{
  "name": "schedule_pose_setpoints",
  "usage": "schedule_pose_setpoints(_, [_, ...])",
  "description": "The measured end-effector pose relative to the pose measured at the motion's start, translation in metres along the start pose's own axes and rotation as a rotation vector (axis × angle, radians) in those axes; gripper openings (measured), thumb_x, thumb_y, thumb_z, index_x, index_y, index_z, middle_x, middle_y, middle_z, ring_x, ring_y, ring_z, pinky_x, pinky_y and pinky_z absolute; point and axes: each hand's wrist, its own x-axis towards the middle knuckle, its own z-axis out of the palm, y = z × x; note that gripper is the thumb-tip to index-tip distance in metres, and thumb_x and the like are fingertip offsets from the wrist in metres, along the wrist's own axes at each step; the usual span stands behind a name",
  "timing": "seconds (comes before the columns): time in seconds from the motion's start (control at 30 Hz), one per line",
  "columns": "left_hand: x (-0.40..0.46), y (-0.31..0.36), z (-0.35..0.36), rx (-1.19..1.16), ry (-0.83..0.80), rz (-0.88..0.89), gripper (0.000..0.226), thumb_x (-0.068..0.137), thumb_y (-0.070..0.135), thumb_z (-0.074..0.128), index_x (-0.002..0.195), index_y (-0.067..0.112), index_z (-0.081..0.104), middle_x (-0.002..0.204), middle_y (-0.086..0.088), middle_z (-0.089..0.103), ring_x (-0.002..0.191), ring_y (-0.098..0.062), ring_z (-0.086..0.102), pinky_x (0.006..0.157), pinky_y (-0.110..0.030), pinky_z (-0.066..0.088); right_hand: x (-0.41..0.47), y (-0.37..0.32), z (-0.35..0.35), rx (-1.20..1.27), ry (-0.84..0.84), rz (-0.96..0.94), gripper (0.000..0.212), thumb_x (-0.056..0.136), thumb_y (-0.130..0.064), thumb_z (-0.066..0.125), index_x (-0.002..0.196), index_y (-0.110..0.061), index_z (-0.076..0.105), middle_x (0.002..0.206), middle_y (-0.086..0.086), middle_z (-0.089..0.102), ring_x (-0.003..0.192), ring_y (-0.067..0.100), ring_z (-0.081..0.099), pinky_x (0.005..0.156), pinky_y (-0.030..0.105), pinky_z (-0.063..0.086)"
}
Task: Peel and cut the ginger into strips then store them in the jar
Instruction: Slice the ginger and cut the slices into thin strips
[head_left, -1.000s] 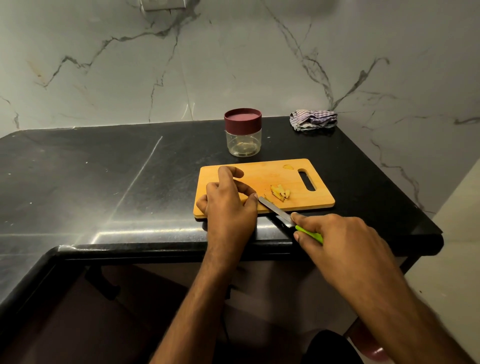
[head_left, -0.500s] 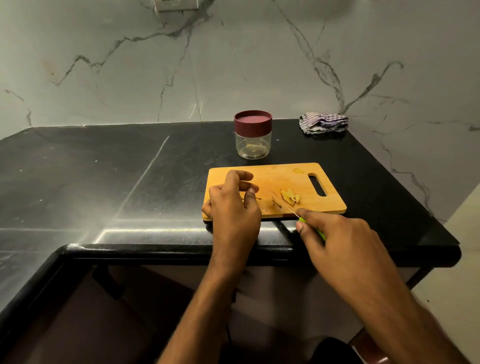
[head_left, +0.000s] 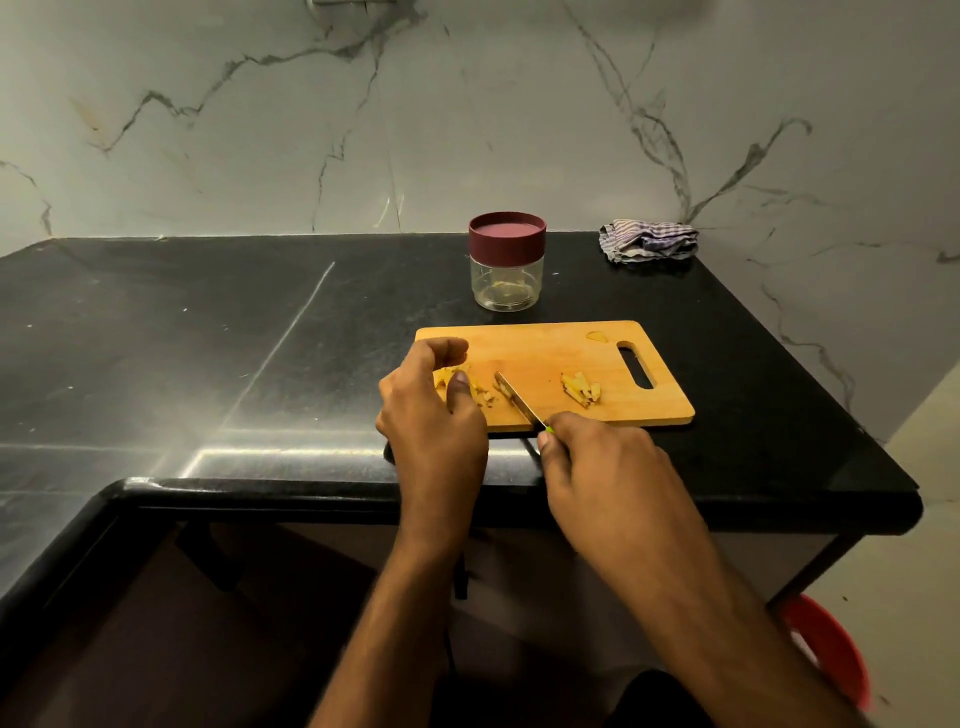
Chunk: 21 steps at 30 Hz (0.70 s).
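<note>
Hands (head_left: 519, 447) before lidded jar (head_left: 507, 262)

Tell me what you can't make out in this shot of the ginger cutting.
Head view only:
- Knife handle: covered by the right hand, only a green sliver shows.
- Ginger pieces near the left hand: partly behind its thumb, so whether it holds any is unclear.
- Jar contents: too small and faint to identify.
- Red object: cut off behind the right forearm.
</note>
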Motion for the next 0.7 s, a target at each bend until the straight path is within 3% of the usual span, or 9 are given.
schedule_pose_setpoints(0.2, [-0.003,0.004,-0.004,0.083,-0.054,0.070,0.028,0.090,0.023,0.071,0.115,0.033,0.062,0.115,0.020,0.059,0.122,-0.007,0.050,0.105,-0.046,0.042,0.012,0.002,-0.005,0.043,0.032,-0.025,0.029,0.100,-0.045,0.038,0.115,-0.031,0.059,0.084,-0.008,0.061,0.069,0.005,0.051,0.054,0.020,0.039])
schedule_pose_setpoints(0.37, [-0.005,0.007,0.000,0.172,-0.081,0.110,0.036,0.086,0.030,0.075,0.118,0.034,0.060,0.121,0.017,0.058,0.130,-0.008,0.042,0.108,-0.040,0.026,0.009,0.010,-0.009,0.055,0.036,-0.038,0.035,0.096,-0.050,0.044,0.127,-0.041,0.058,0.111,-0.011,0.068,0.099,0.011,0.060,0.077,0.029,0.048])
schedule_pose_setpoints(0.43, [-0.005,0.007,0.002,0.194,-0.077,0.110,0.036,0.087,0.032,0.074,0.119,0.034,0.059,0.123,0.016,0.058,0.131,-0.008,0.041,0.108,-0.039,0.024,0.008,0.013,-0.006,0.095,0.028,-0.034,0.035,0.096,-0.050,0.045,0.127,-0.041,0.058,0.111,-0.012,0.068,0.099,0.011,0.060,0.078,0.028,0.049])
schedule_pose_setpoints(0.5, [-0.005,0.007,0.002,0.204,-0.068,0.110,0.036,0.087,0.030,0.074,0.120,0.033,0.059,0.123,0.018,0.058,0.132,-0.009,0.040,0.108,-0.039,0.024,0.008,0.014,-0.003,0.156,-0.007,-0.032,0.035,0.097,-0.049,0.044,0.127,-0.040,0.059,0.108,-0.013,0.068,0.095,0.007,0.059,0.076,0.025,0.049])
schedule_pose_setpoints(0.63, [-0.006,0.007,0.002,0.221,-0.050,0.099,0.037,0.087,0.027,0.074,0.120,0.034,0.058,0.117,0.023,0.048,0.130,-0.008,0.039,0.104,-0.034,0.023,0.007,0.019,-0.003,0.257,-0.016,-0.032,0.034,0.097,-0.047,0.042,0.123,-0.037,0.061,0.077,-0.013,0.064,0.077,0.006,0.062,0.068,0.031,0.054])
schedule_pose_setpoints(0.7, [-0.006,0.007,0.003,0.243,-0.037,0.091,0.038,0.087,0.026,0.074,0.120,0.034,0.057,0.118,0.020,0.050,0.129,-0.009,0.039,0.103,-0.033,0.023,0.006,0.021,-0.004,0.277,-0.011,-0.031,0.033,0.096,-0.047,0.043,0.122,-0.037,0.062,0.071,-0.012,0.061,0.074,0.007,0.062,0.066,0.031,0.054])
